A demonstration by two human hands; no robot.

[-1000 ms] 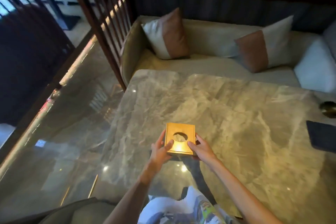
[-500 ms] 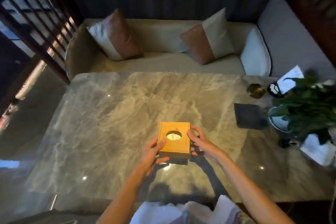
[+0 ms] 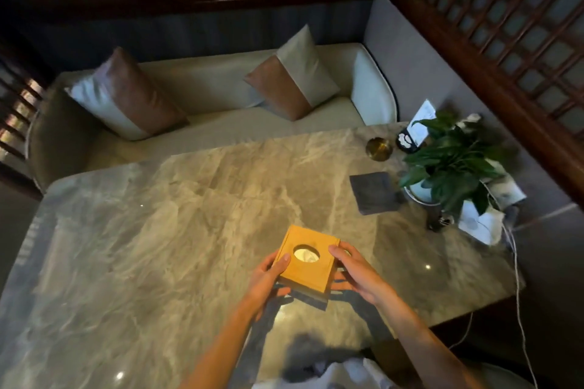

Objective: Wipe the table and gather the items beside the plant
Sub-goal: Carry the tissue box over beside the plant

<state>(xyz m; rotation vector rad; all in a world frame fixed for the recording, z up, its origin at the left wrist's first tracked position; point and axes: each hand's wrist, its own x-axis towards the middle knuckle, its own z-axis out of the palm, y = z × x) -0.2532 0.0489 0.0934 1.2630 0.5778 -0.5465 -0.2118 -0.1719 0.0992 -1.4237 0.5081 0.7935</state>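
A square wooden tissue box (image 3: 308,275) with a round hole in its lid is held tilted just above the grey marble table (image 3: 164,230). My left hand (image 3: 268,278) grips its left side, thumb on top. My right hand (image 3: 354,268) grips its right side, fingers curled under. A potted green plant (image 3: 455,161) stands at the table's right end. Beside it lie a dark folded cloth (image 3: 373,193), a round brass dish (image 3: 379,148) and a black holder with a white card (image 3: 414,133).
White napkins (image 3: 480,224) and a small dark object (image 3: 437,219) sit in front of the plant. A white cable (image 3: 518,275) hangs off the table's right edge. A cream sofa (image 3: 221,110) with two cushions runs behind the table. Wooden lattice screens enclose the back and right.
The view has swung right, bringing the plant and its items into view. Both hands have carried the box rightward and lifted it into a tilt.
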